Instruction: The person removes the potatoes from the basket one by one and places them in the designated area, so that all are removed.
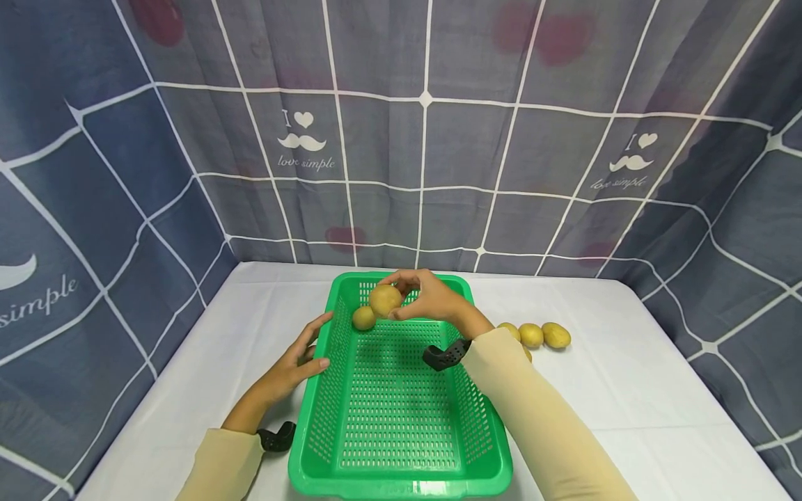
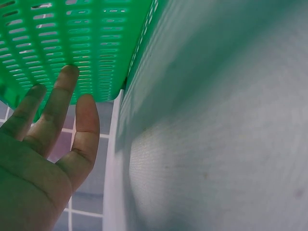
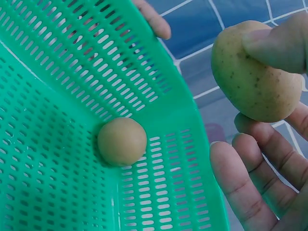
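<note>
In the head view my right hand (image 1: 434, 298) pinches a yellow-brown potato (image 1: 385, 300) between thumb and fingers, above the far end of a green perforated plastic basket (image 1: 402, 486). A speckled skin shows on this held potato (image 3: 257, 77) in the right wrist view. Another potato (image 3: 122, 141) lies inside the basket, in its far left corner. My left hand (image 1: 289, 370) is at the basket's left side, its fingertips touching the wall from outside. The left wrist view shows those fingers (image 2: 65, 86) spread and fairly straight along the slotted wall (image 2: 91, 53).
Several more potatoes (image 1: 531, 335) lie on the white tablecloth (image 1: 633, 390) right of the basket, partly hidden by the right forearm. A grey-blue checked curtain (image 1: 382, 146) surrounds the table at the back and sides.
</note>
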A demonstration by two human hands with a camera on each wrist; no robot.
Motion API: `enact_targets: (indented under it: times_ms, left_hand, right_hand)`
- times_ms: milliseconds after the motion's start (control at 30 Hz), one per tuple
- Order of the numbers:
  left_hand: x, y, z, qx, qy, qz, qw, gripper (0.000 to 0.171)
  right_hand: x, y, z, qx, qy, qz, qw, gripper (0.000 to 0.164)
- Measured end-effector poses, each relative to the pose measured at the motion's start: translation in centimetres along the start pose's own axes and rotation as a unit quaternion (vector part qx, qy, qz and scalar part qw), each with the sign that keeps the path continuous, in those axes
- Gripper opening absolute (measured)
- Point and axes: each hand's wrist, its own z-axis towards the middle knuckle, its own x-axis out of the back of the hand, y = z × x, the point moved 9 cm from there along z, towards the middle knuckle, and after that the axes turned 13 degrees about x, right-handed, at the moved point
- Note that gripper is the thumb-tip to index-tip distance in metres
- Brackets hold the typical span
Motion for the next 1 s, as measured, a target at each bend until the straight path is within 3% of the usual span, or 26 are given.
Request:
enact_targets:
  times_ms: [833, 1000]
  left_hand:
    - [0.0, 0.0, 0.0, -0.003, -0.006, -0.002, 1.0000, 0.079]
    - [0.0, 0.0, 0.0, -0.008, -0.019, -0.023, 0.9995, 0.079]
  right_hand:
    - [5.0, 0.2, -5.4, -0.010, 0.075, 0.029, 0.997, 0.053]
    - [5.7, 0.0, -6.5, -0.010, 0.084, 0.033, 0.996, 0.055]
